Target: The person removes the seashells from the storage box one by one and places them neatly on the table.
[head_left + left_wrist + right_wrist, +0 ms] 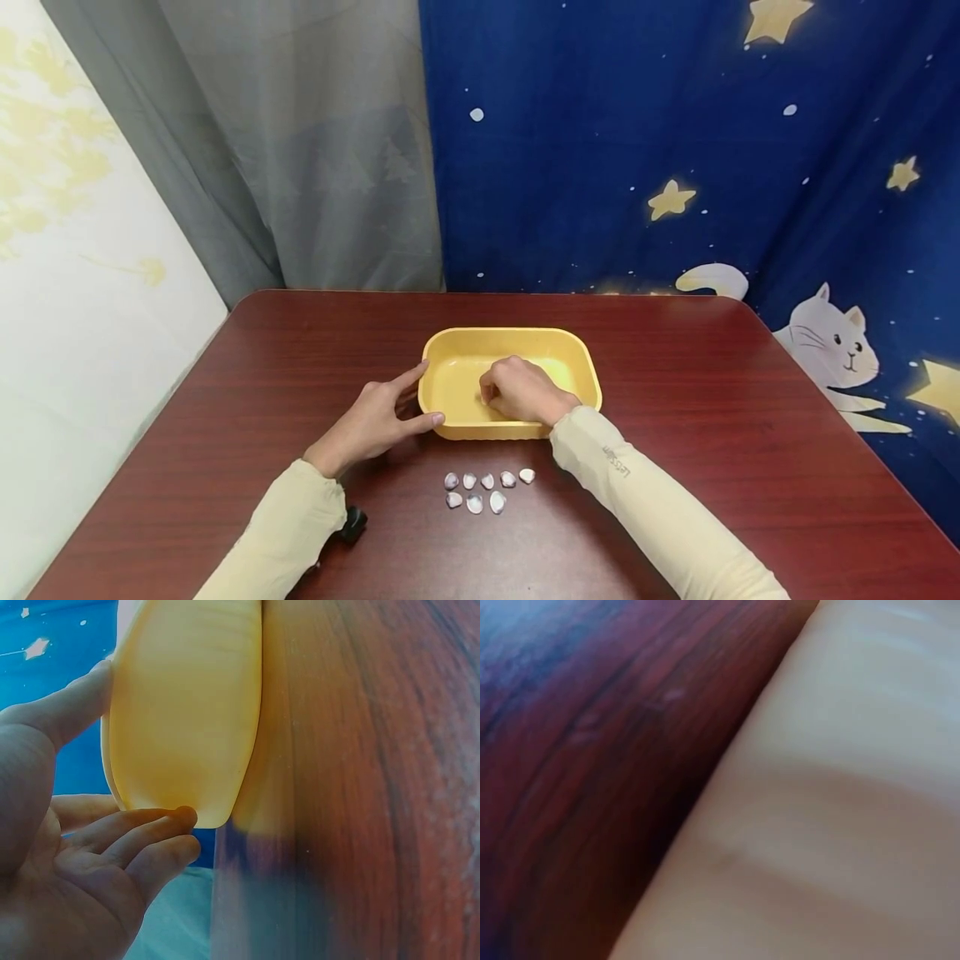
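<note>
A yellow plastic basin [459, 432] sits on the dark red table in the head view. My left hand [378, 421] is at its left end, thumb and index finger spread and touching the rim. In the left wrist view, this hand's other fingers [161, 825] lie against the basin's end wall. Inside the basin, low over its floor, is my right hand [521, 390] with curled fingers. Its fingertips are hidden, so I cannot tell whether it holds something. Several small whitish-purple seashells [475, 503] lie in two rows on the table in front of the basin.
The wooden table [697, 467] extends on both sides of the basin. Behind it hang a grey curtain [352, 167] and a blue star-patterned curtain [570, 167]. A small black object [354, 525] shows by the left sleeve. A blurred pale surface [832, 825] fills much of the right wrist view.
</note>
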`<state>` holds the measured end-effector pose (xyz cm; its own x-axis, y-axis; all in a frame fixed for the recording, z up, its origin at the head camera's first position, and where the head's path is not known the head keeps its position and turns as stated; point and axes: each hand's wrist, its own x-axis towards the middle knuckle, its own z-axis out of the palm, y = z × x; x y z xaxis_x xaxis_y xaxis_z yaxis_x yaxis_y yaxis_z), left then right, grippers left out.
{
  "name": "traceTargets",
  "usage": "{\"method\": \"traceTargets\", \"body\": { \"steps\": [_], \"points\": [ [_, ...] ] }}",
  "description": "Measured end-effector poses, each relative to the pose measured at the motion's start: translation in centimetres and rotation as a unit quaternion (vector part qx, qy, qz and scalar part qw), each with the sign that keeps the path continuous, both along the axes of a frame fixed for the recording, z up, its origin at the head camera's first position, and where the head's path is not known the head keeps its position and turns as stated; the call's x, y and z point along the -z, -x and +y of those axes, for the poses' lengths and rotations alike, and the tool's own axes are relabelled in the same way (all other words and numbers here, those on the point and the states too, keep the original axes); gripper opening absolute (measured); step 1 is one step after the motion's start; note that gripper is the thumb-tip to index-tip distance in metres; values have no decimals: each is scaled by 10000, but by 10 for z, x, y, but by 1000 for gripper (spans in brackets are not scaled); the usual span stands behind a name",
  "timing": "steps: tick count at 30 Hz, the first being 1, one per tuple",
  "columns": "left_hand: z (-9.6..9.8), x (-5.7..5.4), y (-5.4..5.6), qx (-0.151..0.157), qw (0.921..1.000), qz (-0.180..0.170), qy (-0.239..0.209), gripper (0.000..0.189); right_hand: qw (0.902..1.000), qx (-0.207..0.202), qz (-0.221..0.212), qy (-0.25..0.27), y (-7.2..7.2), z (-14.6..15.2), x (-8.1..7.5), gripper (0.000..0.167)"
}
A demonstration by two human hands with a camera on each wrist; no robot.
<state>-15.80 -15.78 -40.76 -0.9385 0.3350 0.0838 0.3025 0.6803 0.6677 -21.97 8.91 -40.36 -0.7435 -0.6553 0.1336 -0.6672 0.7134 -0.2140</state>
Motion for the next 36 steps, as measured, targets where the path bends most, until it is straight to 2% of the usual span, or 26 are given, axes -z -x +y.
{"method": "traceTargets", "body": {
  "steps": [4,14,17,20,27,36],
  "points": [
    [1,0,-1,-17,10000,-38,37,94,9999,-15,67,97,-2,3,-3,15],
    [0,-1,0,-57,9999,-17,128,95,9989,-10,88,463,-13,17,-23,6],
    [0,0,0,-65,9999,-10,158,95,9986,-26,117,516,-17,21,-27,13],
    [-1,-1,1,-70,9998,-12,186,95,9986,-63,228,479,-22,25,-29,19],
    [-1,0,0,-33,9998,77,163,94,9973,-257,522,452,-33,36,-34,10],
    [0,0,0,-28,10000,5,59,95,9951,-341,823,435,-52,46,-37,9]
  ]
}}
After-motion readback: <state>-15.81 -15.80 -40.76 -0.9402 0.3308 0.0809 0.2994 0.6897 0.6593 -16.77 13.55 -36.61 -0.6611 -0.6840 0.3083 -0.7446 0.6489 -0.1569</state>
